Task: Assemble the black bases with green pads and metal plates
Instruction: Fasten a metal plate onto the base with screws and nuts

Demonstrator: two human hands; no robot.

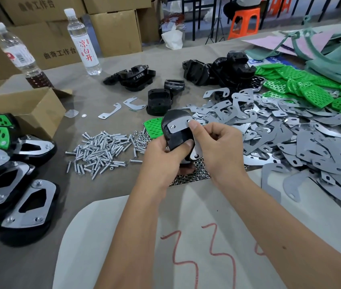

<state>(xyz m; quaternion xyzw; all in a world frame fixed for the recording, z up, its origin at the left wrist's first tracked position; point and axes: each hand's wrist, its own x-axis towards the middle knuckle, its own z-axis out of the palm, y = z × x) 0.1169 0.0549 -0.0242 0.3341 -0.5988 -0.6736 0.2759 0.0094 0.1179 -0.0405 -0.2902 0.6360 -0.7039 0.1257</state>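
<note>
Tabletop (81,97); both hands (165,153) grip black base (175,134).

Black base (175,130), grey plate (178,124), green perforated pads (303,80).
</note>
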